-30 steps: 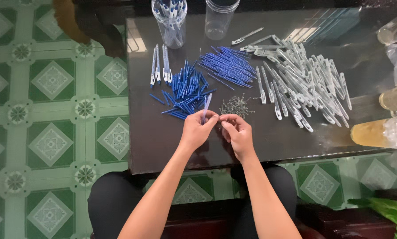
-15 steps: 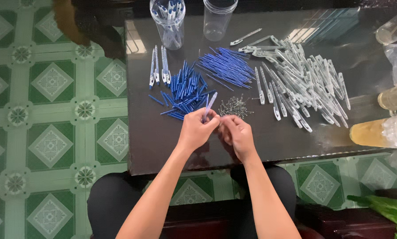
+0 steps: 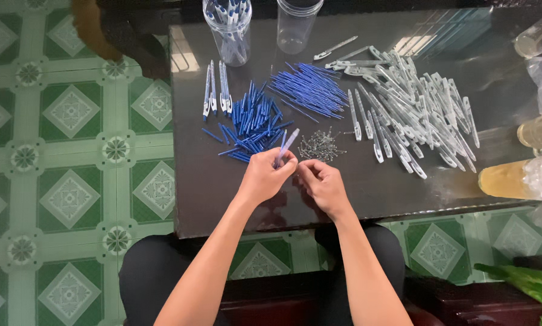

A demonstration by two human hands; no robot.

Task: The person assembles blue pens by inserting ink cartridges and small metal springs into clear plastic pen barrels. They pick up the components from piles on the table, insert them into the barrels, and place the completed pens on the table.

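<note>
Mid-frame, the left hand (image 3: 264, 178) pinches a clear pen barrel (image 3: 286, 147) while the right hand (image 3: 322, 184) pinches something unseeably small; steady alignment at the barrel's lower end seems key.

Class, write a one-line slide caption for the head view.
Left hand holds a clear pen barrel beside the right hand, above a dark table of pen parts.
</note>
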